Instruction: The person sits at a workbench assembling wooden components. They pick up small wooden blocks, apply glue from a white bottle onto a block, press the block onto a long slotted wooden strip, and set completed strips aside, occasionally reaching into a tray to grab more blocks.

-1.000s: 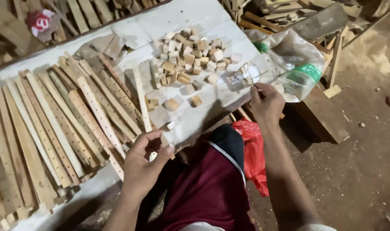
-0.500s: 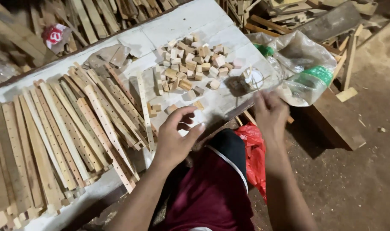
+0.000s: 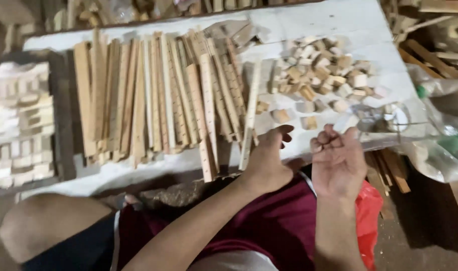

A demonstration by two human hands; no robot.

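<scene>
the right hand is curled palm-up at the near edge of the white board, its fingers bent in toward the palm; whether anything small lies inside them cannot be told. just left of it the left hand reaches over the board edge with the thumb spread and the fingers pointing far, loosely open and holding nothing, close to three loose wooden cubes and the near end of a long wooden strip.

beyond both hands, farther on the board, lies a heap of small wooden blocks. to the left of the heap a wide row of flat wooden slats, many with lines of little holes, lies side by side running near to far. just right of the right hand a clear plastic bag hangs off the board edge, with some blocks showing through near its mouth. at the far left sits a stack of pale blocks. nearer, the person's dark red shorts and a red plastic bag fill the lower part.
</scene>
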